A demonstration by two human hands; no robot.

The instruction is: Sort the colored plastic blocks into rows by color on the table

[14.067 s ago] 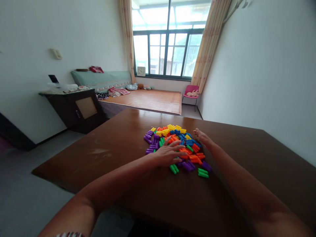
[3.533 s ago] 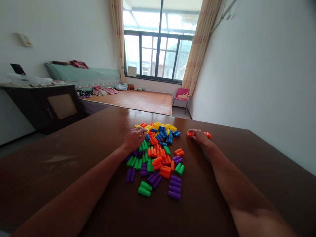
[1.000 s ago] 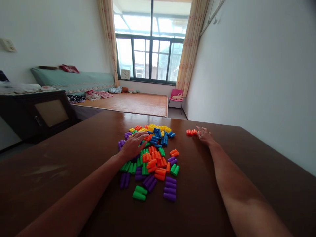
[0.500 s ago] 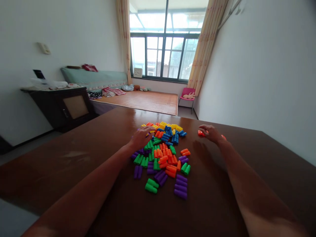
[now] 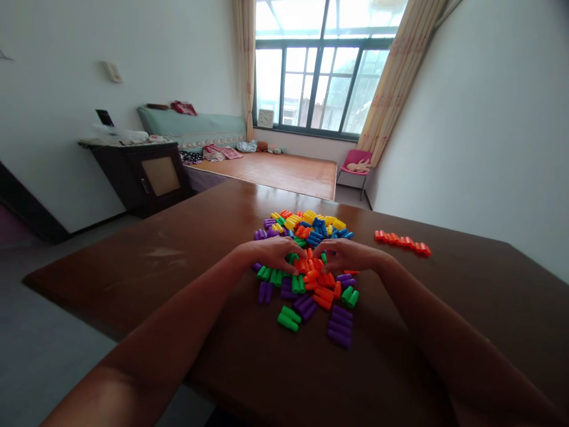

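Note:
Bullet-shaped plastic building blocks in several colours lie in a loose pile on the brown table (image 5: 178,237). My left hand (image 5: 278,254) is over the left of the pile, thumb and fingers spread apart beside orange blocks (image 5: 303,265) and green blocks (image 5: 276,277). Facing it from the right, my right hand (image 5: 344,254) has curved fingers with a gap to the thumb, close to the same orange blocks. Its fingers partly hide the blocks behind. To the right, a row of orange blocks (image 5: 402,242) lies apart from the pile.
Purple blocks (image 5: 340,326) and a green pair (image 5: 289,318) lie at the pile's near side. Blue blocks (image 5: 316,234) and yellow blocks (image 5: 335,223) sit at its far side. Beyond the table are a bed (image 5: 284,169), a dark cabinet (image 5: 146,172) and a pink chair (image 5: 357,159).
My right hand has moved left from the orange row to the pile, leaving the row in full sight. My left hand has shifted nearer, onto the middle blocks. The camera view has turned slightly left.

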